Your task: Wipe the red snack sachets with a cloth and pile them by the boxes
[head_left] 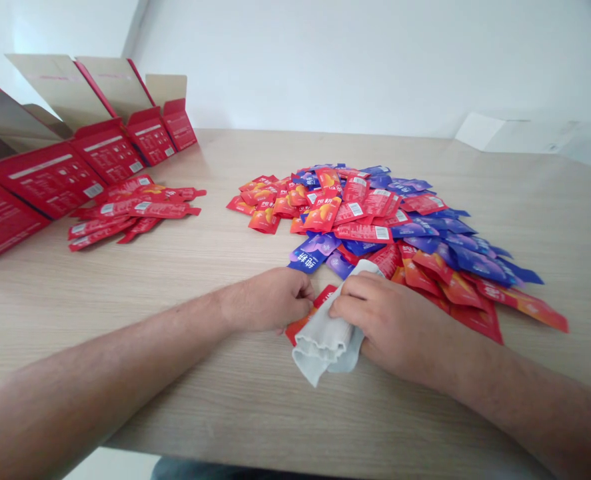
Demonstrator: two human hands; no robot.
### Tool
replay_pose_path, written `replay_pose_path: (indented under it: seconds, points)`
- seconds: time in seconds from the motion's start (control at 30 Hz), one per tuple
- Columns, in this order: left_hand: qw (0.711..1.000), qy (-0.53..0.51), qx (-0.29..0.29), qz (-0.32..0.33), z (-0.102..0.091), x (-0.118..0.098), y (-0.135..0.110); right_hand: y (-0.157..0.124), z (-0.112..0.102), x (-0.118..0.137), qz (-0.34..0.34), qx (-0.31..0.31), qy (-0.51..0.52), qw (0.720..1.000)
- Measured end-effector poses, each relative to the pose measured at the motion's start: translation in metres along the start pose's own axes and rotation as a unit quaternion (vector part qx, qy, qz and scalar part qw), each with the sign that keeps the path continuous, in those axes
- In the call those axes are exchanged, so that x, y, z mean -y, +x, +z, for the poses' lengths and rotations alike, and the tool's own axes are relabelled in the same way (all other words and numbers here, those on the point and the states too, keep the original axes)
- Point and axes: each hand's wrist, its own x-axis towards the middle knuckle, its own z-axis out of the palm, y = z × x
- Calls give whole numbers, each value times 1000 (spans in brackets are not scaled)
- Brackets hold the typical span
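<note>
Right hand [388, 327] pinches a gray cloth [322, 343] at lower center; left hand [270, 301] curls closed against a red sachet [324, 296]. Caution: dragging the cloth could scatter the sachet pile [375, 220].

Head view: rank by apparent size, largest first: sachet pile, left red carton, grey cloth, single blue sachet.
1. Pile of red and blue sachets
2. Open red carton
3. Pale grey cloth: nearer the camera, so its rank against the carton is unsure
4. Blue sachet
</note>
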Motion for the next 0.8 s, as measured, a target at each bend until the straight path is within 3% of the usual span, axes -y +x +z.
replay_pose_path:
  seconds: [0.13, 0.47, 0.57, 0.7, 0.8]
  points:
    - [997, -56, 43, -10, 1, -3, 2, -1, 2, -2, -11, -8, -4, 1000]
    - [999, -25, 29, 4, -3, 5, 4, 4, 10, -1, 21, -27, -19, 999]
    - [999, -30, 42, 9, -4, 7, 5, 4, 14, 8, -10, -60, -20, 998]
    - [998, -33, 56, 23, -5, 8, 8, 1, 15, 8, -104, -59, -3, 993]
    - [996, -40, 67, 30, -4, 8, 11, 0, 14, 0, -86, -73, 9, 994]
